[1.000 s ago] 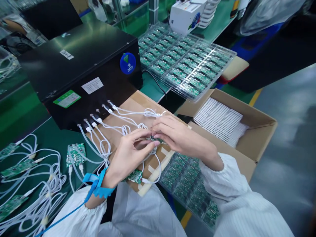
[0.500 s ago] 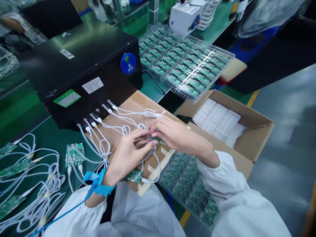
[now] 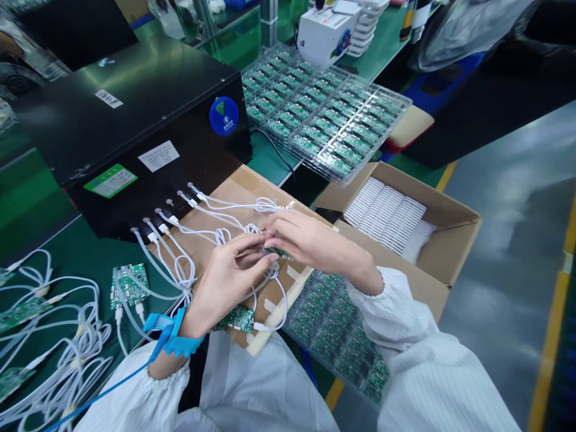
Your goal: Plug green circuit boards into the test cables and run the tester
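A small green circuit board [image 3: 284, 254] is held between my two hands above the cardboard sheet [image 3: 225, 204]. My left hand [image 3: 231, 270], with a blue wrist strap [image 3: 173, 331] below it, pinches the board's near left end between thumb and fingers. From the right, my right hand [image 3: 303, 240] closes its fingers on the same board, hiding much of it. Another green board [image 3: 242, 318] lies under my left wrist, with a white cable [image 3: 281, 312] plugged into its right end. Bundled white cables [image 3: 189, 276] spread over the cardboard.
A black box [image 3: 148, 132] with cable sockets stands behind the cardboard. Clear trays of boards [image 3: 330, 114] lie at the back, another tray [image 3: 333, 324] lower right. A carton [image 3: 454, 246] holds white pieces. Cabled boards [image 3: 129, 285] lie on the left.
The whole view has shifted slightly, so the scene sits a little farther left. Both hands keep nearly the same grip on the circuit board.
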Available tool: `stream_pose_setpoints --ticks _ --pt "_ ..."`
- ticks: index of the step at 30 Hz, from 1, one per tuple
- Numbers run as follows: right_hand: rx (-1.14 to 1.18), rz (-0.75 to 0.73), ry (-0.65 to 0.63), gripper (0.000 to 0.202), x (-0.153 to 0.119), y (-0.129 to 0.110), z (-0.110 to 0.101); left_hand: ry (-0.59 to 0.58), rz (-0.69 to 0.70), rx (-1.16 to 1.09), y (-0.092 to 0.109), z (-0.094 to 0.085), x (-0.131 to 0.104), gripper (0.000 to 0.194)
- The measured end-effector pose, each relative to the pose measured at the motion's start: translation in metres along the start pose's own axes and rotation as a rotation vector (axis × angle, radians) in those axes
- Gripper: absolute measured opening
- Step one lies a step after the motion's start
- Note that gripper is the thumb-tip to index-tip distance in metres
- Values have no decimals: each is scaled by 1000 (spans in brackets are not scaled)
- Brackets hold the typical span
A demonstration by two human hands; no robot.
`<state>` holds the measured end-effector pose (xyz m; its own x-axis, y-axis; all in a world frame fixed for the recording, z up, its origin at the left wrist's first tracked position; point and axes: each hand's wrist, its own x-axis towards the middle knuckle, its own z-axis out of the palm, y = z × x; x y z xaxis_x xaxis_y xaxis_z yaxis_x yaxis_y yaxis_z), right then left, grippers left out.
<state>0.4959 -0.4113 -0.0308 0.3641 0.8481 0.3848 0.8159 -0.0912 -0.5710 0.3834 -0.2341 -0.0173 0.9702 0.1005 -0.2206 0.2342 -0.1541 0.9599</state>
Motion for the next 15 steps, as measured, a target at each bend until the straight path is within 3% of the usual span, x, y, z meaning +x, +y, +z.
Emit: stream_pose_setpoints --ticks 5,9,12,15 --pt "-36 -20 102 18 -9 -3 -17 9 -15 39 -3 -4 -1 44" --pt "-92 62 181 20 -27 -6 -28 40 6 78 -5 -7 -1 43" --pt "-128 138 207 17 -51 -9 -23 50 30 89 -3 -8 -2 41" --pt "-147 193 196 22 -78 -11 -3 55 38 83 0 -9 -3 35"
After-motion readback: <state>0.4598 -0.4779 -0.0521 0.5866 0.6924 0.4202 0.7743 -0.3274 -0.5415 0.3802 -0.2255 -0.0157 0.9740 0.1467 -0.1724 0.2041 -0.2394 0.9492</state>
